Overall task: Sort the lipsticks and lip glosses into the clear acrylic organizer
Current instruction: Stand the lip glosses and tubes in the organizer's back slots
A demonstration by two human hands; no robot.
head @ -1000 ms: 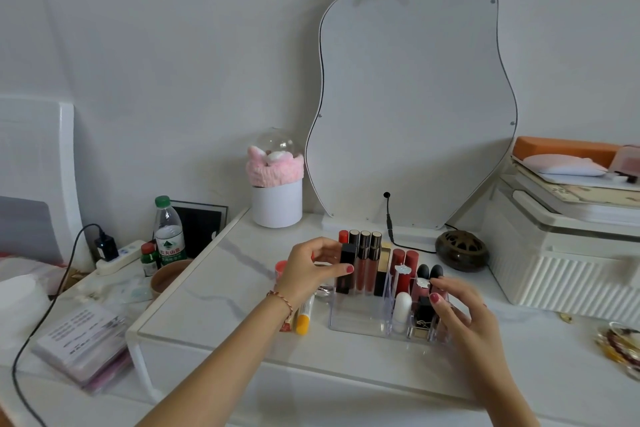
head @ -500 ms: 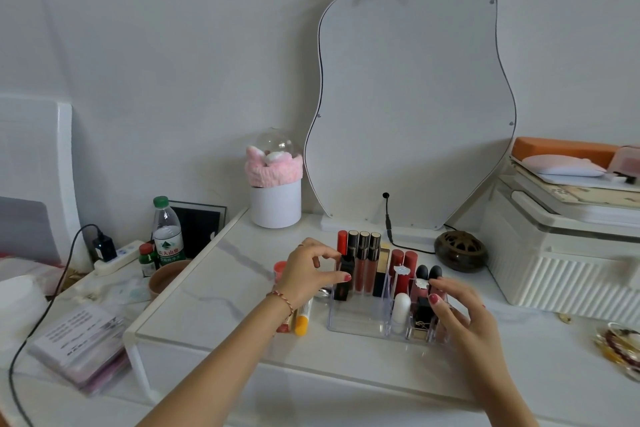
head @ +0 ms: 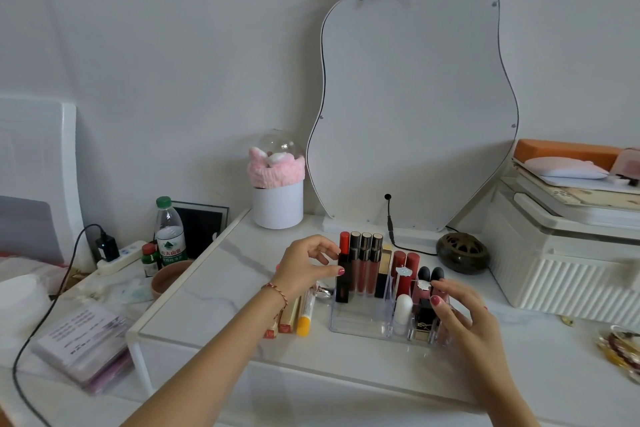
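The clear acrylic organizer (head: pixel 360 324) stands on the white table with several lipsticks and lip glosses upright in it. A black-and-red lipstick (head: pixel 343 276) stands at its back left corner. My left hand (head: pixel 304 267) hovers beside that tube with its fingers spread, the thumb tip just at it. My right hand (head: pixel 464 317) grips the organizer's right end, thumb on a pink tube (head: pixel 420 295). Left of the organizer lie a yellow-capped tube (head: pixel 306 314) and two orange tubes (head: pixel 285 321), partly under my left wrist.
A wavy mirror (head: pixel 415 97) leans on the wall behind, with its cable (head: pixel 389 218). A white pot (head: pixel 277 204) stands back left, a dark round burner (head: pixel 462 253) back right, and a white ribbed box (head: pixel 568 274) at the right. The table's front edge (head: pixel 311 360) is close.
My left hand lowered the black-and-red lipstick into the organizer's back left corner and opened its fingers. My right hand stayed on the organizer's right end.
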